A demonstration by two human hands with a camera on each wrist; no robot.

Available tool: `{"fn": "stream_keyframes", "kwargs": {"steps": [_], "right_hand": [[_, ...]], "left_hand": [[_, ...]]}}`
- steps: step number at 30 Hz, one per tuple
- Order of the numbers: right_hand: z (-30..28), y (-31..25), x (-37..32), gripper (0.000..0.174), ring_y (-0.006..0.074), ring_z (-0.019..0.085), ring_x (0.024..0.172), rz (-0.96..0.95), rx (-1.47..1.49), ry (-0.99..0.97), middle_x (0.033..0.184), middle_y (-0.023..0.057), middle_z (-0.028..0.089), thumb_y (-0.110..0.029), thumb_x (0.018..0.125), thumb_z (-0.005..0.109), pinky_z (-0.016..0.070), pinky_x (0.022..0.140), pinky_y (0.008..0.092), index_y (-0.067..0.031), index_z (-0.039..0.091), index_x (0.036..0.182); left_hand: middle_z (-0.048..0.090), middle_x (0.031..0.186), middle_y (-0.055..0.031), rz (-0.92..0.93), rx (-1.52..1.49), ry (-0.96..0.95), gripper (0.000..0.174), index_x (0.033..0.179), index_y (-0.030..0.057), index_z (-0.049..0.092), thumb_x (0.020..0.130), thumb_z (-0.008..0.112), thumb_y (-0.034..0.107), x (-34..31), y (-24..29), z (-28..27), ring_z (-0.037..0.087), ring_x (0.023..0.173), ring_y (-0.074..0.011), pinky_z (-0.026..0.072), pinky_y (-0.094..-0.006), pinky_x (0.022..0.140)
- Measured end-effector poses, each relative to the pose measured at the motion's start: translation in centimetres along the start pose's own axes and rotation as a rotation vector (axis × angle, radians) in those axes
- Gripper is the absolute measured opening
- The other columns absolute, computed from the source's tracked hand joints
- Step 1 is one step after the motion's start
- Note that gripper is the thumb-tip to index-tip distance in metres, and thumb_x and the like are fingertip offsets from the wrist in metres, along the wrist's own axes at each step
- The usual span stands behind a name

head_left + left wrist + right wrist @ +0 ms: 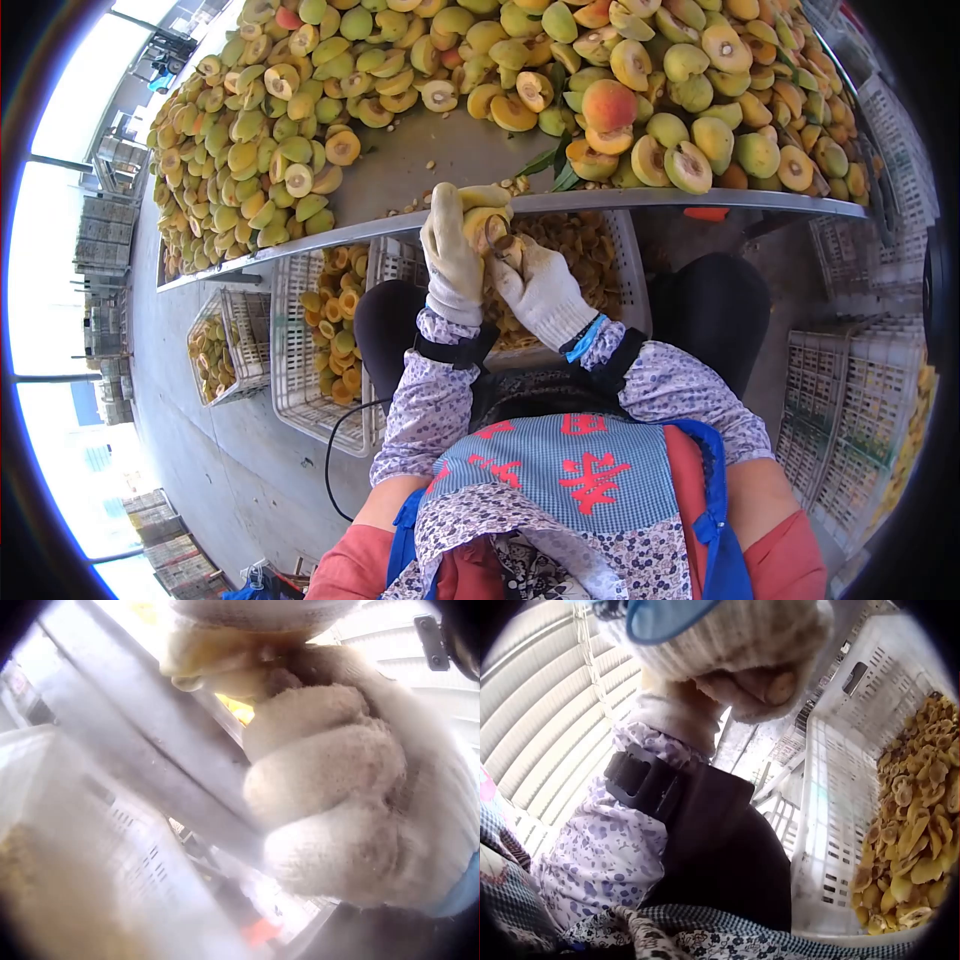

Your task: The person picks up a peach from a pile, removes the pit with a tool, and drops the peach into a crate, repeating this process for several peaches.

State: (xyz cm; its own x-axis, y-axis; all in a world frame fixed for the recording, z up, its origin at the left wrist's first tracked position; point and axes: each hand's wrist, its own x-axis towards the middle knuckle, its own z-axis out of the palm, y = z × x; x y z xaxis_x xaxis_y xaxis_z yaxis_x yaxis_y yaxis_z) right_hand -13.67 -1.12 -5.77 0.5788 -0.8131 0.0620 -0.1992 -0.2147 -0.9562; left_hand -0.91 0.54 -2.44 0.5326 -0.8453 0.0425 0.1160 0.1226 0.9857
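My left hand (452, 250), in a yellowed work glove, holds a yellow apricot (487, 228) just over the near edge of the metal table. The gloved right hand (545, 295) meets it from the right, fingertips at the fruit. A small brownish patch shows at those fingertips; I cannot tell what it is. In the left wrist view the right hand's fingers (322, 787) are curled in, and the fruit is mostly hidden. In the right wrist view bare skin shows among the fingers of the right glove (735, 652). Halved apricots (690, 165) lie piled beyond the hands.
The metal table (420, 160) has a raised front rim and carries loose pits. Below the hands stands a white crate (632, 270) of apricot halves, with another crate (290, 350) to its left and a smaller crate (245, 340) farther left. Stacked crates (840, 410) stand at right.
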Motion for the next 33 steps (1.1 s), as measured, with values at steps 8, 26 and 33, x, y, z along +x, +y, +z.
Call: {"fn": "stream_keyframes", "kwargs": {"steps": [8,26,33], "right_hand": [[1.9,2.3,0.4,0.022,0.0268,0.067,0.078,0.025,0.356,-0.106,0.086,0.0147,0.068,-0.017,0.097,0.06,0.0533,0.072,0.0348,0.0011,0.061,0.109],[0.0,-0.1,1.1,0.03,0.0121,0.057,0.064,0.369,0.731,-0.226,0.074,0.0021,0.06,-0.031,0.104,0.055,0.046,0.058,0.0265,-0.0022,0.06,0.099],[0.3,0.3,1.5,0.035,0.0217,0.058,0.061,0.044,0.329,-0.073,0.075,0.0089,0.062,-0.038,0.102,0.058,0.0484,0.057,0.0356,-0.0036,0.058,0.105]], "left_hand": [[0.07,0.082,-0.0104,0.048,0.13,0.023,0.065,0.087,-0.0054,0.071,0.108,0.035,0.045,0.0,0.3,-0.1,0.063,0.077,-0.0175,0.0484,-0.0296,0.077],[0.063,0.119,-0.0119,-0.045,-0.12,-0.169,0.049,0.132,0.0033,0.055,0.109,0.035,0.041,0.4,1.1,0.2,0.062,0.101,-0.019,0.0535,-0.0347,0.087],[0.065,0.111,-0.0167,-0.155,-0.365,-0.087,0.056,0.131,-0.0003,0.053,0.106,0.044,0.049,1.3,0.3,-0.8,0.068,0.094,-0.028,0.0567,-0.0394,0.081]]}}
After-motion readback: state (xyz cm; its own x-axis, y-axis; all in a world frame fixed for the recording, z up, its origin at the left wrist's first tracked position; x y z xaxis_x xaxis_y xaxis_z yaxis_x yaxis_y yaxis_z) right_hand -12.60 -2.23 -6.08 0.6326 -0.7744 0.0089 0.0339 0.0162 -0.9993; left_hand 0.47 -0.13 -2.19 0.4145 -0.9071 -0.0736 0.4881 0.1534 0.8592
